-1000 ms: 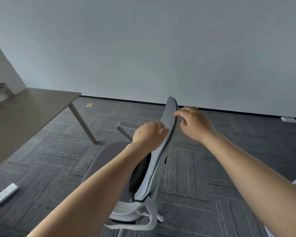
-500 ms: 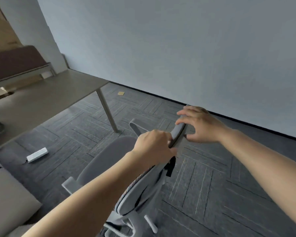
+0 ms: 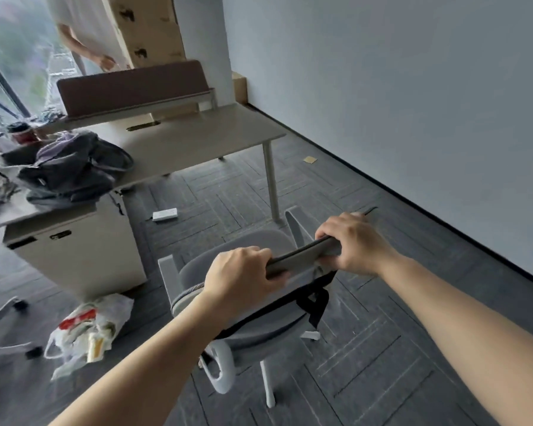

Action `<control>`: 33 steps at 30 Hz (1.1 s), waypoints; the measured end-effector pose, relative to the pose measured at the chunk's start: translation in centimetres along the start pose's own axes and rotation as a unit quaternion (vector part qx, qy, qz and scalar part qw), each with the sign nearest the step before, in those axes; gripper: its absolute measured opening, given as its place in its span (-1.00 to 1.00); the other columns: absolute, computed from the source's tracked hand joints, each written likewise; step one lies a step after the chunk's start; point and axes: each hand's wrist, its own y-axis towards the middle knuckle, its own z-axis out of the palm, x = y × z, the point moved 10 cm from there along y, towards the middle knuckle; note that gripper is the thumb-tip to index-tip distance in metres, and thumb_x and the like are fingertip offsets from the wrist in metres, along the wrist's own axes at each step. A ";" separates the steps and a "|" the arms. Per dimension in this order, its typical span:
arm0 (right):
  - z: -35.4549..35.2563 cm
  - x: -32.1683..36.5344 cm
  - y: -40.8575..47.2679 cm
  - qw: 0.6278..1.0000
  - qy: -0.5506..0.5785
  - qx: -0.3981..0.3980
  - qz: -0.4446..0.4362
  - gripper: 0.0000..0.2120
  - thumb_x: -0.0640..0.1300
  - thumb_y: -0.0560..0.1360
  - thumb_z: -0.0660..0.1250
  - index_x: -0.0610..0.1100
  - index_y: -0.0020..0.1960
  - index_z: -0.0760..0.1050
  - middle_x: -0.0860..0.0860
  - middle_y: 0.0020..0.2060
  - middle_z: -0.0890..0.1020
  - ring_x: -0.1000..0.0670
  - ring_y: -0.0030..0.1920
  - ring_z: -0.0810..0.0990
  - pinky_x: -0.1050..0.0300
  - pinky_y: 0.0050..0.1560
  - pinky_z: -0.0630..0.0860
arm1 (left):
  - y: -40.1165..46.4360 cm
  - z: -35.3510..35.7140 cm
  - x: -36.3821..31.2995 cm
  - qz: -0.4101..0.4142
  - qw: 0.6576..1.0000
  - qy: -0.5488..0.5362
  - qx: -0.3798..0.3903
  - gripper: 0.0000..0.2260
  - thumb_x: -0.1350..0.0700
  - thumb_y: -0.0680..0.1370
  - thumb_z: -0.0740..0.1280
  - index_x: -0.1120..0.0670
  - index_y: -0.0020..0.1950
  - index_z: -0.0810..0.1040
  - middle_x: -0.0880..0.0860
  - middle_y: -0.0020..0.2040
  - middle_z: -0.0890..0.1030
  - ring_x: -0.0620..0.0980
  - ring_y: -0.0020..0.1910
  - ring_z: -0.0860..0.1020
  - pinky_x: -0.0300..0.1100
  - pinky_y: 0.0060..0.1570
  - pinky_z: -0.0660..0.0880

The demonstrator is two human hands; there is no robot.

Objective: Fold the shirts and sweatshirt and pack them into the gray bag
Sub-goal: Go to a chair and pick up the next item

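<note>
My left hand [image 3: 240, 272] and my right hand [image 3: 351, 241] both grip the top edge of a grey office chair's backrest [image 3: 302, 256], one at each end. The chair's seat [image 3: 216, 265] faces the desk. A dark grey bag [image 3: 71, 167] lies slumped and open on the left part of the beige desk [image 3: 197, 139], with greyish cloth showing at its top. No separate shirts or sweatshirt can be made out.
A beige drawer cabinet [image 3: 74, 250] stands under the desk. A white plastic bag [image 3: 86, 330] and a white power strip [image 3: 165, 214] lie on the carpet. Another chair's base [image 3: 10, 318] is at far left. A person stands behind the desk divider [image 3: 130, 84].
The view has swung left, bringing the desk, grey bag and cabinet into sight. The chair has turned with both hands on its backrest, which now lies crosswise in front of me.
</note>
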 end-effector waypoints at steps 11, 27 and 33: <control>1.6 -0.6 7.7 0.997 0.046 -0.040 -0.040 -0.67 0.26 0.30 0.42 0.07 -0.10 0.52 0.19 -0.23 0.52 0.10 -0.16 0.39 0.12 -0.02 0.17 | 4.7 0.0 6.2 -0.033 0.999 0.019 -0.018 -0.56 -0.39 0.39 0.17 -0.03 -0.20 0.52 -0.08 -0.20 0.61 0.00 -0.21 0.60 -0.14 -0.25 0.47; 5.6 -2.5 25.8 0.998 0.046 -0.022 -0.025 -0.68 0.18 0.30 0.53 0.04 -0.13 0.50 0.15 -0.24 0.52 0.04 -0.13 0.45 0.06 0.01 0.26 | 17.0 1.1 19.7 -0.044 0.999 0.018 -0.021 -0.65 -0.35 0.42 0.25 -0.07 -0.25 0.44 -0.07 -0.22 0.58 0.00 -0.25 0.58 -0.17 -0.30 0.36; 6.8 -4.4 33.0 0.998 0.047 -0.020 -0.036 -0.68 0.19 0.32 0.51 0.05 -0.15 0.45 0.16 -0.26 0.48 0.03 -0.13 0.44 0.08 -0.06 0.19 | 23.0 2.1 24.4 -0.066 0.997 0.024 -0.022 -0.64 -0.32 0.42 0.29 -0.04 -0.25 0.46 -0.06 -0.22 0.59 0.02 -0.23 0.57 -0.15 -0.27 0.36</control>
